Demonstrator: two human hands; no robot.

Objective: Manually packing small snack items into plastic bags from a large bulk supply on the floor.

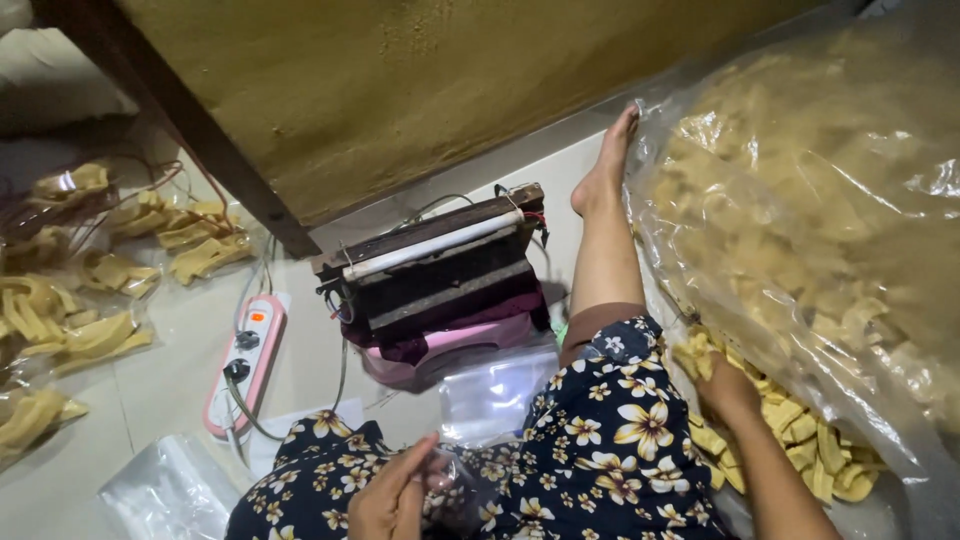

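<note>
Right hand (725, 385) among chips (800, 440) at big bag's (800, 200) edge, left hand (395, 495) pinching small bag (455, 480)

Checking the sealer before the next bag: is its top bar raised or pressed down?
Raised. The sealer's upper bar stands lifted at the back, leaving a gap above the lower strip.

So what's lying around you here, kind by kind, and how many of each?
Big clear sack of yellow chips: 1
Heat sealer: 1
Pink-and-white power strip: 1
Small filled chip packets on the left: at least 6, the stack overlaps
Total: at least 9
</note>
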